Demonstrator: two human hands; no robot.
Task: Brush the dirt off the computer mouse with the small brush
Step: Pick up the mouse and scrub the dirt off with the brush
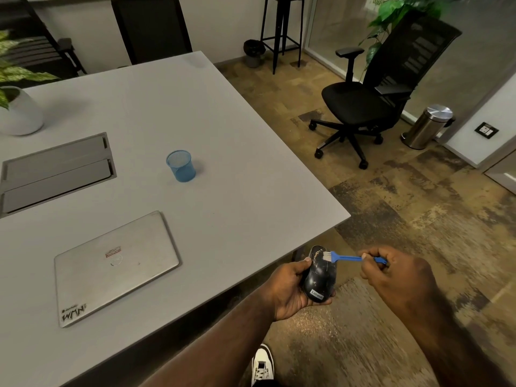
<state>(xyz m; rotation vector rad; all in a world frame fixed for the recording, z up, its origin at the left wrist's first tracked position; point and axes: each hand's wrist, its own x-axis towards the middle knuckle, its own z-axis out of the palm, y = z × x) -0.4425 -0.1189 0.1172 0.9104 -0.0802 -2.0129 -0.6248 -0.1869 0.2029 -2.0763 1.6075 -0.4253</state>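
I see the left hand (290, 286) gripping a black, pale-speckled computer mouse (321, 276); the right hand (396, 275) pinches a small blue brush (352, 258), white bristles touching its top.

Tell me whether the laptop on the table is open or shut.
Shut. The laptop lies flat on the table with its lid down; only the silver top cover with its stickers shows, no screen or keyboard.

— What does the person wear, going by the grey table (195, 129) as the mark?

— Both forearms are bare, no sleeves, no watch, no rings showing on the left hand (290, 291) or the right hand (396, 277); below the table's near edge sits a white shoe (262, 364) with black trim and white laces.
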